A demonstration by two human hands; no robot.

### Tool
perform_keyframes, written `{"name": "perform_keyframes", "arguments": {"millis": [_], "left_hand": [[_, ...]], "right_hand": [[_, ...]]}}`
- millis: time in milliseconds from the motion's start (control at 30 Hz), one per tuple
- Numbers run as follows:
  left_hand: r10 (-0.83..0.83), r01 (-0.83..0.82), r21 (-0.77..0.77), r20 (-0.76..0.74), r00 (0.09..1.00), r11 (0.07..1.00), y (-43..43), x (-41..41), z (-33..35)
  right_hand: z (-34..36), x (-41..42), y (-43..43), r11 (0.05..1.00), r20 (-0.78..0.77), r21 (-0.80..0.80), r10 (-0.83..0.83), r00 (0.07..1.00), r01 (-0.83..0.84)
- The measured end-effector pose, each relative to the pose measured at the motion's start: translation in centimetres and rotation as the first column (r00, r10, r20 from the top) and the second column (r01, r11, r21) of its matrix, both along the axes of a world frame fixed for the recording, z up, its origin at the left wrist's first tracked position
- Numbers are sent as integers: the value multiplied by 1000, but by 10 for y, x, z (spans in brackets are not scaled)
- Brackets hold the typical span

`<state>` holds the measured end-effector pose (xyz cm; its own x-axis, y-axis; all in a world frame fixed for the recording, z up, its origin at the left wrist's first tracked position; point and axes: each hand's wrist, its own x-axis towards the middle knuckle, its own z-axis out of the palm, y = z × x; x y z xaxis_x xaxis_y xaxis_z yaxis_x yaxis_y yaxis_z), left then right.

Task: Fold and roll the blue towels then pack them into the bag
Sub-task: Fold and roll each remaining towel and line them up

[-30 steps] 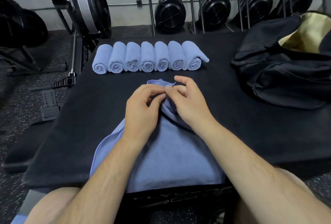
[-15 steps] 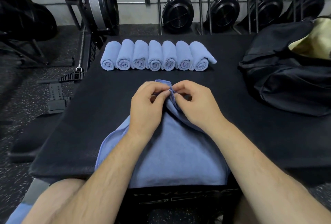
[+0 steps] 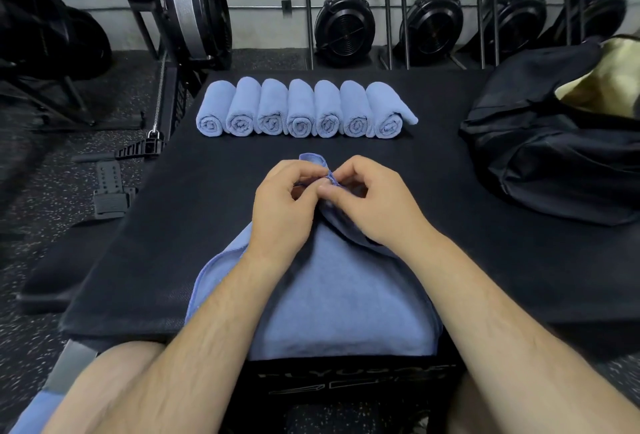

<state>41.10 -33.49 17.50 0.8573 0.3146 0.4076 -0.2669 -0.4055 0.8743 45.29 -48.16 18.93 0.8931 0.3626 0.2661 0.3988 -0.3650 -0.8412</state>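
Gym; rowing machines (image 3: 346,29) (speckled rubber floor (image 3: 52,191))

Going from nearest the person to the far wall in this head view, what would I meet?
Unrolled blue towel → both hands, left hand and right hand, pinching its far edge → row of seven rolled blue towels → black fan wheels along the wall.

Seven rolled towels (image 3: 300,110), one unrolled towel (image 3: 332,302), one bag (image 3: 554,156), two hands (image 3: 282,205)

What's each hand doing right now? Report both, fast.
Left hand: closed, pinching the far edge of the unrolled blue towel.
Right hand: closed, pinching the same towel edge.
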Motion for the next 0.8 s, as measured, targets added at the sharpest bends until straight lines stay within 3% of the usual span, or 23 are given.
{"name": "perform_keyframes", "arguments": {"millis": [133,333,500,700,800], "left_hand": [[-24,19,168,27,999,986,14,-2,3],[274,-270,311,31,961,911,77,-14,10],[400,-351,346,-79,913,870,125,-22,22],[320,-255,301,-191,928,919,140,-39,60],[308,-246,269,-217,926,931,143,-48,83]], "right_hand": [[-3,2,-1,994,120,-27,-103,987,107],[0,8,-14,944,184,-32,-318,930,329],[7,22,-39,868,10,57,-495,869,494],[33,19,-44,876,-161,111,-449,879,468],[56,8,-49,899,-164,116,-401,901,422]]}}
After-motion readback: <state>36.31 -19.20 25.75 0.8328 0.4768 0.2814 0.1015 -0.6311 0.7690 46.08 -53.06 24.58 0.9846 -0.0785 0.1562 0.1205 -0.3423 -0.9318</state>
